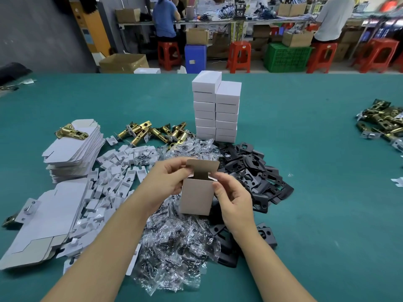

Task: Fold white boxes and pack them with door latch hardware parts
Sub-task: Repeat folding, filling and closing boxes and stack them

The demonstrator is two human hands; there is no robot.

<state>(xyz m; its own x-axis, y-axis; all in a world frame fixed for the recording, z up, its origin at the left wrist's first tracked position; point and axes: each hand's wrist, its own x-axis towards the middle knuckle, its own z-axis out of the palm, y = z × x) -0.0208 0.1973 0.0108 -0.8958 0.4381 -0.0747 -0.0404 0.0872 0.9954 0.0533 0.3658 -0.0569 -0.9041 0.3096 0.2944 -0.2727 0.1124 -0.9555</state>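
Note:
A small white box stands upright in the air between my hands, its top flap raised and its mouth showing. My left hand grips its left side, fingers curled near the top flap. My right hand holds the right side, thumb against the front edge. Under the box lie clear bags of screws. Black strike plates are heaped to the right. Brass latches lie behind, next to a pile of white card inserts.
Two stacks of closed white boxes stand at mid-table. Flat unfolded box blanks are piled at the left, one latch on top. More latches lie at the right edge. People sit at benches beyond the green table.

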